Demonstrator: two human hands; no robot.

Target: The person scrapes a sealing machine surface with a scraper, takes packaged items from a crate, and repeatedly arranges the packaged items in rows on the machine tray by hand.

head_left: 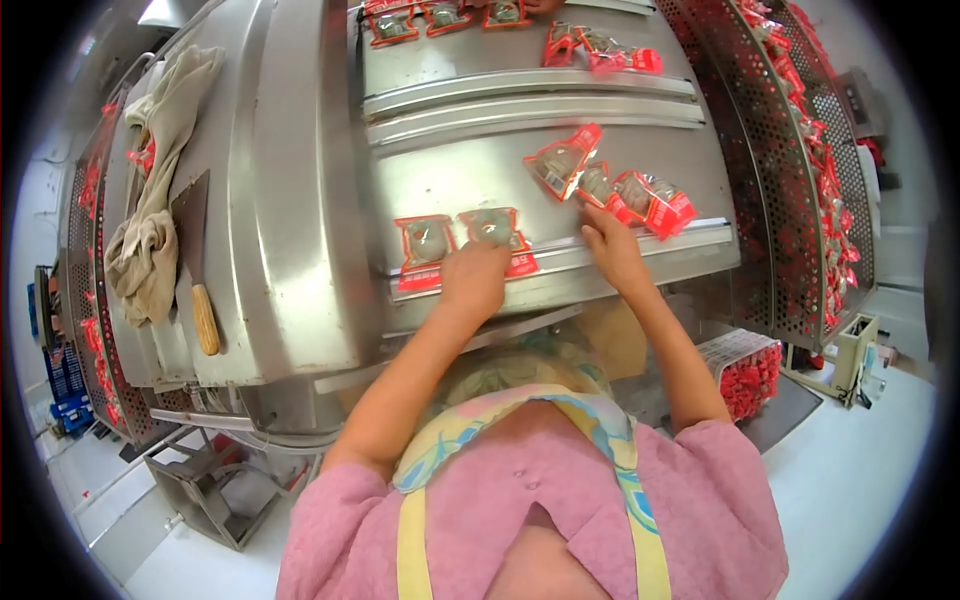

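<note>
My left hand [475,280] has its fingers pressed together on the lower part of a clear, red-edged packet [490,225] with a round greyish-green item inside. Just left of it, a similar packet [427,241] lies flat on the steel worktop [450,175]. My right hand [614,250] is at the lower edge of a group of packets [640,195], its thumb and forefinger apart and its fingertips touching or very near them. Above this group, another packet [565,162] lies tilted.
Metal rails [540,110] cross the worktop. Farther packets [600,48] lie beyond, near part of another person's hand [543,5]. At left are a cloth [150,240] and a wooden-handled scraper [205,320]. Perforated bins [770,170] with red packets stand right; a basket [745,375] sits lower right.
</note>
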